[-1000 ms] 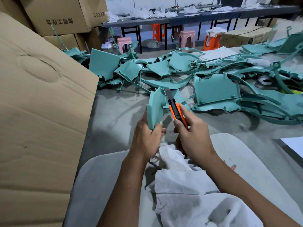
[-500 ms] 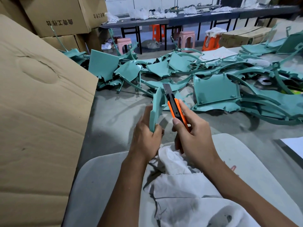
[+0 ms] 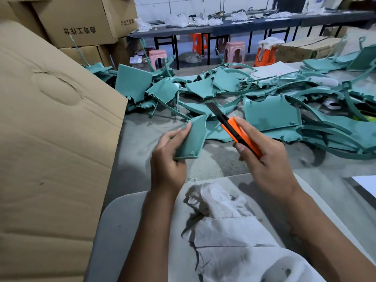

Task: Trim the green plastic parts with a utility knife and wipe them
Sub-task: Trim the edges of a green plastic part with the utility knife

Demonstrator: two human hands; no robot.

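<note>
My left hand grips a small curved green plastic part by its lower edge, with a finger laid along its left side. My right hand holds an orange utility knife with its dark blade out, pointing up and left. The blade tip sits just right of the part's top corner, apart from it. A stained white cloth lies crumpled below both hands. A heap of green plastic parts covers the grey table beyond.
A big cardboard box stands close on the left. More cartons are stacked behind it. A pale board lies under the cloth. Stools and a long dark bench stand far back. White paper lies at right.
The part has tipped from edge-on to face-up in my left hand. My right hand and knife have drawn away to the right, off the part's edge.
</note>
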